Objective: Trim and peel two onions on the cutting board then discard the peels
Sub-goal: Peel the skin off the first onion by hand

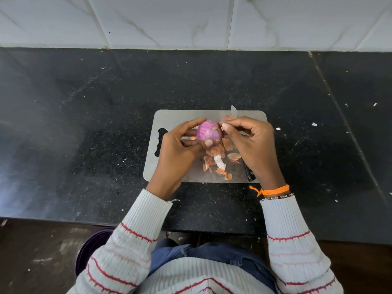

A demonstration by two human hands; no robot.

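Note:
A purple, mostly peeled onion (pixel 209 130) is held above the grey cutting board (pixel 169 119). My left hand (pixel 180 145) grips it from the left, thumb under it. My right hand (pixel 250 139) pinches a strip of dry skin (pixel 227 118) at the onion's upper right edge. Loose orange-brown peels (pixel 218 162) lie in a heap on the board below the onion. A knife lies on the board under my right hand; its blade tip (pixel 233 109) and black handle end (pixel 250 175) show. A second onion is not visible.
The board lies on a black speckled counter (pixel 95 124) with a white tiled wall (pixel 191 22) behind. A dark purple bin (pixel 91 249) stands on the floor at lower left, below the counter edge. Small scraps dot the counter.

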